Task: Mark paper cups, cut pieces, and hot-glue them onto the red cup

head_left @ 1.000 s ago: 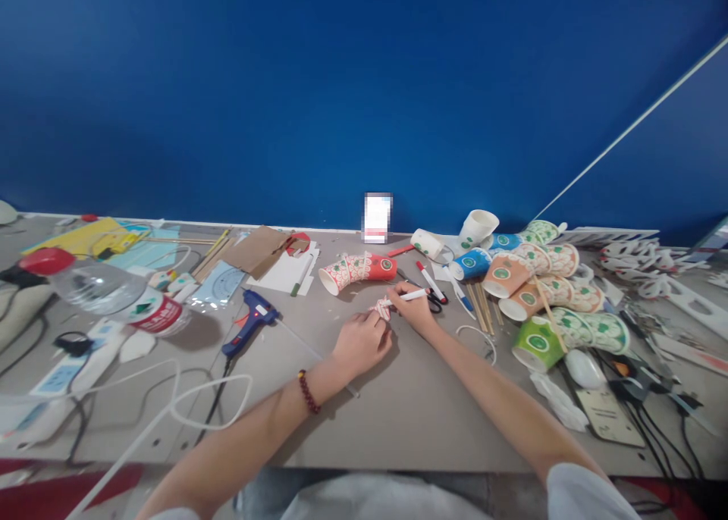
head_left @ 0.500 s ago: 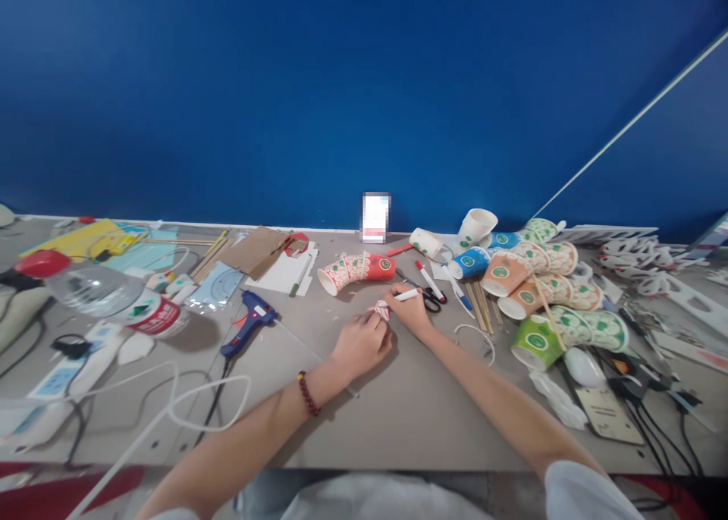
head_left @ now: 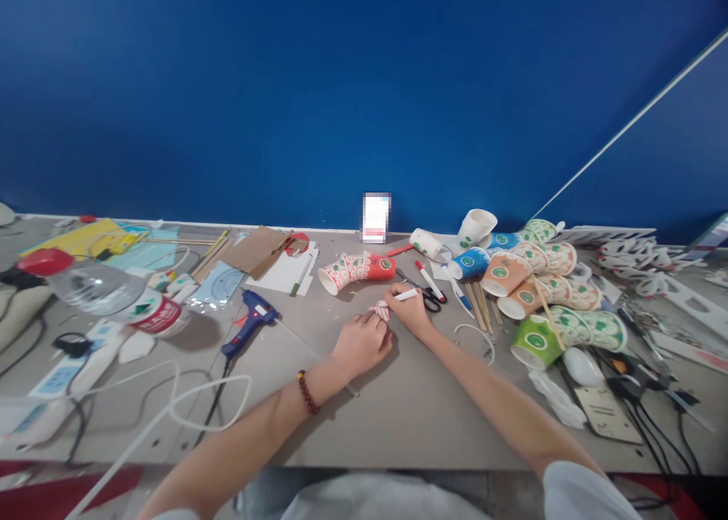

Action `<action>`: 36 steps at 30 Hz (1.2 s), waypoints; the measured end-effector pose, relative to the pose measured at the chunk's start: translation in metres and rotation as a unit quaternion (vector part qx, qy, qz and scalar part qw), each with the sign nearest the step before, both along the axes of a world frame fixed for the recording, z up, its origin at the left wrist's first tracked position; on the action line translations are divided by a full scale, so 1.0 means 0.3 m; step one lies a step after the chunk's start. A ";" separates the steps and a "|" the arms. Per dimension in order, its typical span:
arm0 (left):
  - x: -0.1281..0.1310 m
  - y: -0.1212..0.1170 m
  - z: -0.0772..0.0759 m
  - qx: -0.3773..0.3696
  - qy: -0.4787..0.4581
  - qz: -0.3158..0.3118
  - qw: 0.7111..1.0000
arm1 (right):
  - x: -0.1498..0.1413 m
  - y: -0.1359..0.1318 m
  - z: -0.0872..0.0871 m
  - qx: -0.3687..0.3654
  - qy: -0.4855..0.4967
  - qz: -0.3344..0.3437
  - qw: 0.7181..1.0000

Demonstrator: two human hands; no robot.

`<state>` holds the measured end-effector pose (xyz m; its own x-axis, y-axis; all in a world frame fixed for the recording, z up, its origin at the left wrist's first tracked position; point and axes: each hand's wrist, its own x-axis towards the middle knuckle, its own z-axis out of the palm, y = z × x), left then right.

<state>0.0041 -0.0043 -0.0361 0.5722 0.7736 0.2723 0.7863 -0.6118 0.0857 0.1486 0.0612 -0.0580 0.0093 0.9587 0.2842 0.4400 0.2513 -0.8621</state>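
Closed around a white marker, my right hand rests at the middle of the table, the marker's tip end hidden by the fingers. Just left of it, my left hand presses a small white piece with red marks down on the tabletop with curled fingers. Only part of that piece shows between the hands. Beyond them lies a chain of red-patterned paper cups on its side. Scissors with black handles and a red-capped marker lie right beside my right hand.
On the left are a blue glue gun, a plastic bottle and a power strip with cables. Several stacked paper cups and wooden sticks lie to the right. A phone leans against the blue wall.
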 end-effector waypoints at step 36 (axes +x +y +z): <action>-0.008 0.012 0.020 -0.041 -0.007 0.009 0.999 | 0.000 0.001 0.007 -0.016 0.017 0.006 1.000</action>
